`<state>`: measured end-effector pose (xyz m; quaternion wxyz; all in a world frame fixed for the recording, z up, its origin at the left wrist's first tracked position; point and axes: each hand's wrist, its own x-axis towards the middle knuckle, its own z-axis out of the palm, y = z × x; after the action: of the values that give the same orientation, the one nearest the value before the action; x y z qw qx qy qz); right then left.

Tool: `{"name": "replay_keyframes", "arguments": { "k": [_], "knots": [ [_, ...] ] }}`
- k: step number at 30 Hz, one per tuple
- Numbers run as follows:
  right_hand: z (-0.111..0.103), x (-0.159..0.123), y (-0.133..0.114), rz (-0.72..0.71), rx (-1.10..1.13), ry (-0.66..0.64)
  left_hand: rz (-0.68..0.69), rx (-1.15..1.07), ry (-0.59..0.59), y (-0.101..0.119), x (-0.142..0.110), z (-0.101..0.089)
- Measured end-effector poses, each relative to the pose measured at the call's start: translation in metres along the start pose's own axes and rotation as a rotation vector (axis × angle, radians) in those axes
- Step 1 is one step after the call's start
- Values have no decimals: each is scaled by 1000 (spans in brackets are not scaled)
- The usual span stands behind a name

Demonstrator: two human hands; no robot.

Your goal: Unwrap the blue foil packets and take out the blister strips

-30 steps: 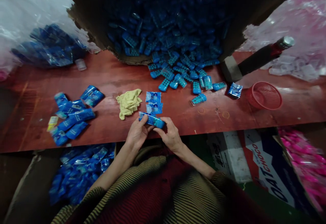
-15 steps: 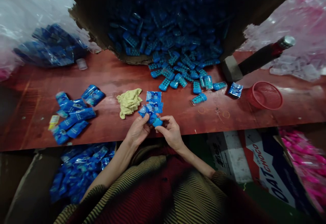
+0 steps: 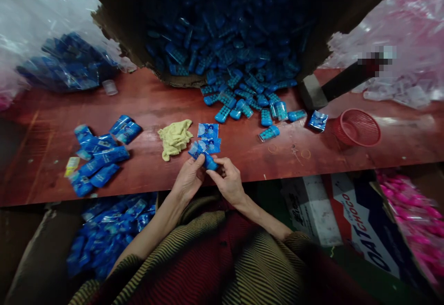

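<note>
Close to the table's front edge, my left hand [image 3: 190, 174] pinches a small blue-capped bottle in a printed blue sleeve [image 3: 204, 157]. My right hand [image 3: 229, 180] closes its thumb and fingers on the bottle's near end. Most of the bottle is hidden by the sleeve and fingers. Just beyond lie flat blue printed sleeves [image 3: 208, 131], and to their left a crumpled yellow cloth [image 3: 175, 138]. Several sleeved blue bottles [image 3: 106, 159] form a loose group on the left. Bare blue-capped bottles with turquoise beads [image 3: 243, 97] spill from a torn carton at the back.
A red plastic basket [image 3: 359, 129], a small blue packet [image 3: 318, 121] and a hammer-like tool [image 3: 314, 93] are on the right of the red table [image 3: 166, 106]. Plastic bags stand at both back corners. Below the table edge are blue packs [image 3: 107, 231] and pink items [image 3: 412, 217].
My right fingers have moved up around the bottle's end, and the sleeve now covers more of the blue cap. My left hand keeps its pinch. The view has shifted slightly.
</note>
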<state>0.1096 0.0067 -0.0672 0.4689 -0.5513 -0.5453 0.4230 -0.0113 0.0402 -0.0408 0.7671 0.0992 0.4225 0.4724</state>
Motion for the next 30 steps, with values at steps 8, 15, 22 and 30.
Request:
{"name": "replay_keyframes", "arguments": {
  "k": [8,15,22,30],
  "knots": [
    [-13,12,5,204,380,-282,-116,-38,-112,0,3,-22],
    [-21,14,-1,-6,3,-203,-164,38,-247,7,1,-27],
    [-27,18,-11,-23,163,-338,-246,8,-309,11,-4,-17],
    [-24,20,-16,80,311,-382,-234,-7,-307,6,-7,-13]
  ]
}}
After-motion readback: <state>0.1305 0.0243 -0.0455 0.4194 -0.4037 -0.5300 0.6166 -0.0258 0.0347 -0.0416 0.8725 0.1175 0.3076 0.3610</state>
